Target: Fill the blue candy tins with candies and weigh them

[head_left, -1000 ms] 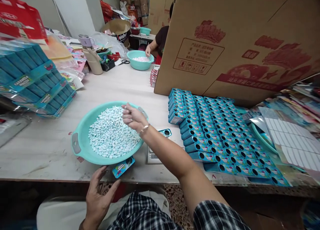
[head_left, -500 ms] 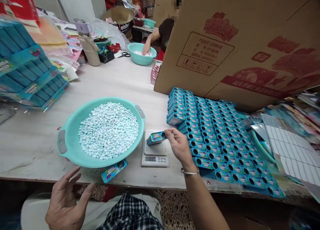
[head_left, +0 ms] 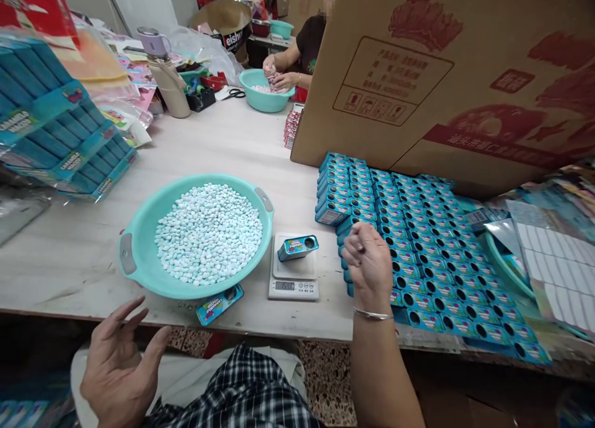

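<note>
On the digital scale [head_left: 297, 290] stands a blue candy box [head_left: 295, 247]; near it the right hand [head_left: 370, 261] has fingers curled narrow, any contents hidden. The left hand [head_left: 121, 366] spreads wide fingers near the turquoise basin [head_left: 143, 254].

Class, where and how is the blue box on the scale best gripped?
Probably pinch the blue box across its long sides, coming from above and the right: it stands alone on the scale, narrow across, and the right hand is on that side.
</note>
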